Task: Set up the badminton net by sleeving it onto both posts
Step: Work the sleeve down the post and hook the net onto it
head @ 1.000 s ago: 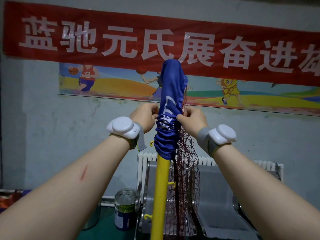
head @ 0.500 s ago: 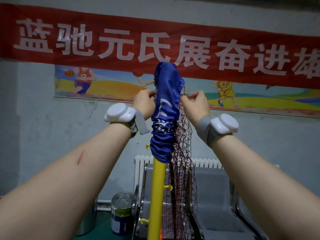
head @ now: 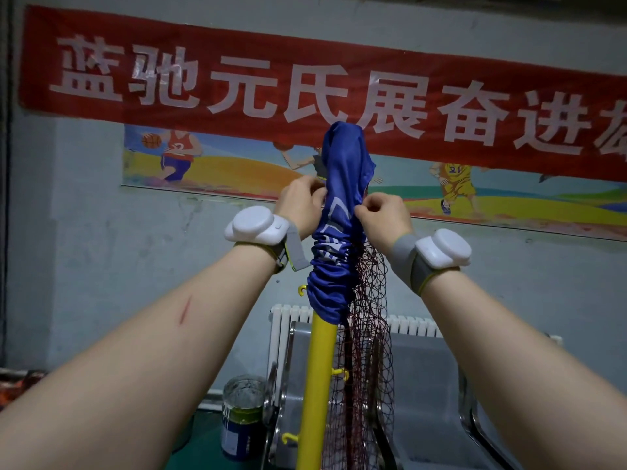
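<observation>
Sleeve [head: 334, 266] sat bunched atop post [head: 317, 385]; left hand [head: 300, 205] and right hand [head: 385, 220] both pinched its fabric, net [head: 369, 351] hanging below.

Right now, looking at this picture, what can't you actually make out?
Head view only:
- Top of the yellow post: covered by the bunched blue sleeve.
- Post's base: cut off by the bottom edge.
- Left hand fingertips: tucked behind the sleeve, so its grip is partly hidden.
- Net: bunched, and its lower part runs past the bottom edge.
- Second post: out of frame.
- Red banner: right end cut off.
</observation>
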### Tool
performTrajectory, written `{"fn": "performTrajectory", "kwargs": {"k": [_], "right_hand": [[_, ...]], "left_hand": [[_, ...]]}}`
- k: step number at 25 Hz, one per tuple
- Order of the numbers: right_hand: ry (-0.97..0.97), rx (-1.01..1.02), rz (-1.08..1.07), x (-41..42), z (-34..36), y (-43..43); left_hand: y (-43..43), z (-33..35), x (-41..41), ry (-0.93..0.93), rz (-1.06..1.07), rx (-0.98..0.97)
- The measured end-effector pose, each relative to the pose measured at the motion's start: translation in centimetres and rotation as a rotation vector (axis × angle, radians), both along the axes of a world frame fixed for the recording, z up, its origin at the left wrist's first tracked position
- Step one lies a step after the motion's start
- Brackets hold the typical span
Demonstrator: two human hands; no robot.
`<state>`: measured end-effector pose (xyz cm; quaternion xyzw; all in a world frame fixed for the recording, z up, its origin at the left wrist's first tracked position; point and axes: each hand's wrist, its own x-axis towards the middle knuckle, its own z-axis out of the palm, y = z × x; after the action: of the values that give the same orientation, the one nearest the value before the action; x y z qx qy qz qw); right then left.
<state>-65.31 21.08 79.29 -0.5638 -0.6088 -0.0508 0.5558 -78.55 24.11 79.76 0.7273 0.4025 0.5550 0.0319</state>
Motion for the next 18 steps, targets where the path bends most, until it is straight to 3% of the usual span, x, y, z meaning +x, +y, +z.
{"fn": "performTrajectory", "kwargs": {"k": [3,8,14,18], "right_hand": [[-0.023,-0.019,0.004,0.2,-0.3,0.0],[0.004,-0.078,0.031,0.5,-1.4,-0.3],[0.104,-0.123,0.084,0.7,-3.8,-0.3],[0.135,-0.066,0.064,0.6,-3.3,-1.2]], "left_hand": [[0.1,0.6,0.3,-0.008,0.023,0.007],[0.1,-0.4,-0.3,0.157,0.097,0.036],[0.8,-4.0,-1.5,0.508,0.144,-0.019],[0.3,-3.2,-2.1,0.397,0.055,-0.081]]}}
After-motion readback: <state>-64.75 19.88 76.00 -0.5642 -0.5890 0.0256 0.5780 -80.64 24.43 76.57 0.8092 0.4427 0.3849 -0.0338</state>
